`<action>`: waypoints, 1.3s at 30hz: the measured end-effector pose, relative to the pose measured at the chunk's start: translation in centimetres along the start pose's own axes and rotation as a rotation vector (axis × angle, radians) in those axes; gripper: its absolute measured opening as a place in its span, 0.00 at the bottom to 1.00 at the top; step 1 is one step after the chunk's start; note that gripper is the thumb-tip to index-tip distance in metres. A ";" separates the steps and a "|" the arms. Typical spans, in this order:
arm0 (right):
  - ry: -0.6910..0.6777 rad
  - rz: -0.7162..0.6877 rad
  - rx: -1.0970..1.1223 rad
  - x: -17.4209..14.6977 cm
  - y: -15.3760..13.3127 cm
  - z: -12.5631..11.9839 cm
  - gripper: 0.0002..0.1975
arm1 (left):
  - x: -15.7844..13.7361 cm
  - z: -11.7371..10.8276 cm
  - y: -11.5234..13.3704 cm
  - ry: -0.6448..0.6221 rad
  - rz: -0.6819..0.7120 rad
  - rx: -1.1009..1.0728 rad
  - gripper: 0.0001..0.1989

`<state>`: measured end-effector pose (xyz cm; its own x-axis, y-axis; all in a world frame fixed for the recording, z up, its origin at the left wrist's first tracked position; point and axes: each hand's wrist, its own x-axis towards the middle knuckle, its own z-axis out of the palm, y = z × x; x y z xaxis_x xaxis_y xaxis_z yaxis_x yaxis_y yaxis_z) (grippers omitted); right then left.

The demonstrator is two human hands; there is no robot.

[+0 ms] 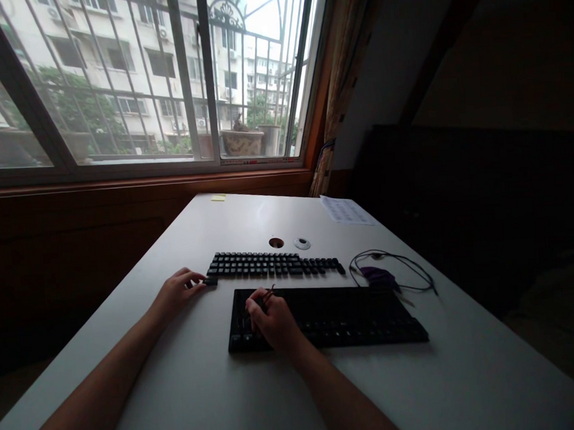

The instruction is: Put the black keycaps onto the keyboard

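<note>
A black keyboard [350,314] lies on the white desk, most of its upper area dark and without visible caps, with keycaps along its near edge. Over its left end, my right hand [274,318] is closed around a thin, brownish wire-like tool [269,293]; its lower end is hidden by the fingers. My left hand [179,290] rests on the desk to the left, fingertips pinched at a small black keycap [210,281]. That cap sits at the near left corner of the loose black keycaps [255,264], laid out in rows behind the keyboard.
A coiled black cable [418,288] and a dark purple item [379,277] lie right of the keycaps. Behind are a cable hole [276,243], its round cover [302,244], printed sheets [347,210] and a yellow note [218,197]. A barred window stands beyond the desk.
</note>
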<state>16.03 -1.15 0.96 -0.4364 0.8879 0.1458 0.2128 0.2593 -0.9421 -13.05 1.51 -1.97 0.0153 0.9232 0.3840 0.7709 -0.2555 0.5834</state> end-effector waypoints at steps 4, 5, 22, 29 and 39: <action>-0.004 -0.005 0.002 0.0 0.1 0.0 0.12 | 0.1 0.1 -0.4 0.005 0.001 0.001 0.21; -0.004 -0.006 0.001 0.0 0.1 0.0 0.12 | 0.0 0.1 -0.4 0.012 0.003 -0.001 0.21; -0.029 -0.007 -0.017 -0.1 0.1 -0.1 0.12 | -2.0 0.9 2.5 0.076 0.338 0.438 0.17; -0.027 -0.039 -0.027 -0.1 -0.1 -0.1 0.12 | -1.8 1.2 2.3 0.023 0.342 0.477 0.18; -0.024 -0.040 -0.034 -0.2 0.1 -0.1 0.12 | -1.7 1.4 2.5 0.022 0.368 0.488 0.18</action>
<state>16.23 -1.22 0.87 -0.4659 0.8673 0.1751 0.2247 0.3074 -0.9247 -10.28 -0.34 -2.19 0.3272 0.7918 0.5158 0.9201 -0.3912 0.0167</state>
